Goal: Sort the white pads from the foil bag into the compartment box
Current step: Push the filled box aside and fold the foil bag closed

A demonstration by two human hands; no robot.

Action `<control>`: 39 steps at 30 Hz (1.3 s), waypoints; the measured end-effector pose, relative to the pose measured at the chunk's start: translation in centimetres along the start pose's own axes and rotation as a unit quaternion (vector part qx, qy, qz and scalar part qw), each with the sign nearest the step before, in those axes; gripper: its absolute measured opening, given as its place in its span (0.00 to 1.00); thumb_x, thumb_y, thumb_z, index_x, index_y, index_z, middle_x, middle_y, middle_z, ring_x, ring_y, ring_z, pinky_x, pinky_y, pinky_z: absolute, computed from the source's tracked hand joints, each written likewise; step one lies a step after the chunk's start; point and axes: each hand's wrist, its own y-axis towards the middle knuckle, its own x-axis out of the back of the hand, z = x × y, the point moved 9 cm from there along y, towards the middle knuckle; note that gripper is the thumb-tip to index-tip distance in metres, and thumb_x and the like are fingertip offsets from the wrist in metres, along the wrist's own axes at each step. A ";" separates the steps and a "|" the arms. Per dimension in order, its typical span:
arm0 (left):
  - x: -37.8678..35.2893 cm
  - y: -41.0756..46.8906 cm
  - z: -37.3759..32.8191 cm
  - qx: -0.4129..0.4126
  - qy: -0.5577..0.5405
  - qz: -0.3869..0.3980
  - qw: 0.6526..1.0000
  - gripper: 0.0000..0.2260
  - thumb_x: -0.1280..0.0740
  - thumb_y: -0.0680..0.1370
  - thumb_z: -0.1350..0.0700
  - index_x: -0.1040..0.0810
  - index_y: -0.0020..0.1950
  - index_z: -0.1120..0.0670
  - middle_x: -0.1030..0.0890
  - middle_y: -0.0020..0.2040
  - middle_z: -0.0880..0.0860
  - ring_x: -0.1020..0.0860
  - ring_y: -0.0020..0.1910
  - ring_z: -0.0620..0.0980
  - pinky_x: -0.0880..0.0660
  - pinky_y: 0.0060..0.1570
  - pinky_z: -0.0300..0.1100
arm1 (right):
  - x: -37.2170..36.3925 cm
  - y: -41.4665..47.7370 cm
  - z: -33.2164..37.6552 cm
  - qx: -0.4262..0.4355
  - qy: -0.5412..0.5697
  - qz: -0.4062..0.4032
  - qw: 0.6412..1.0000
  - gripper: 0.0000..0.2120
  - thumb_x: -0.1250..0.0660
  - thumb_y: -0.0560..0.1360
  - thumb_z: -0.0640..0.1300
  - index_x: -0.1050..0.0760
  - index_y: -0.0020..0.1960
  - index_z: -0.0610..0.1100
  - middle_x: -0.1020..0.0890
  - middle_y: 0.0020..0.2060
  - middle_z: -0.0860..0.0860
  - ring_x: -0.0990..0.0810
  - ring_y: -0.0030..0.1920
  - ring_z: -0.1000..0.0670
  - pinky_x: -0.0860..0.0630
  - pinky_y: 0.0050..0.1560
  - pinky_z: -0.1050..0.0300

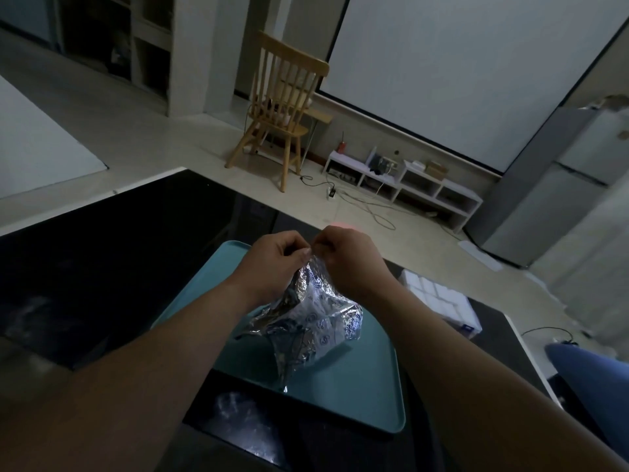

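Note:
A crumpled silver foil bag (pixel 313 321) hangs above a teal tray (pixel 360 396), its lower end near the tray surface. My left hand (pixel 272 264) and my right hand (pixel 350 264) both pinch the bag's top edge, fingertips close together. The bag bulges with contents I cannot see clearly. The clear compartment box (pixel 439 298) holding white pads lies on the table to the right of my right forearm.
The tray lies on a glossy black table (pixel 102 267) whose right edge runs close behind the box. A blue object (pixel 592 373) shows at the right edge. Beyond the table stand a wooden chair (pixel 282 107), a low white shelf (pixel 408 185) and floor cables.

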 end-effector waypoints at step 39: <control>3.7 0.8 4.5 -0.033 0.483 0.004 0.875 0.25 0.42 0.81 0.43 0.36 0.79 0.44 0.40 0.82 0.50 0.43 0.81 0.53 0.45 0.77 0.62 | -9.7 -7.7 -3.4 0.067 -0.105 -0.020 0.992 0.07 0.35 0.76 0.55 0.24 0.45 0.52 0.24 0.45 0.53 0.24 0.48 0.46 0.27 0.45 0.50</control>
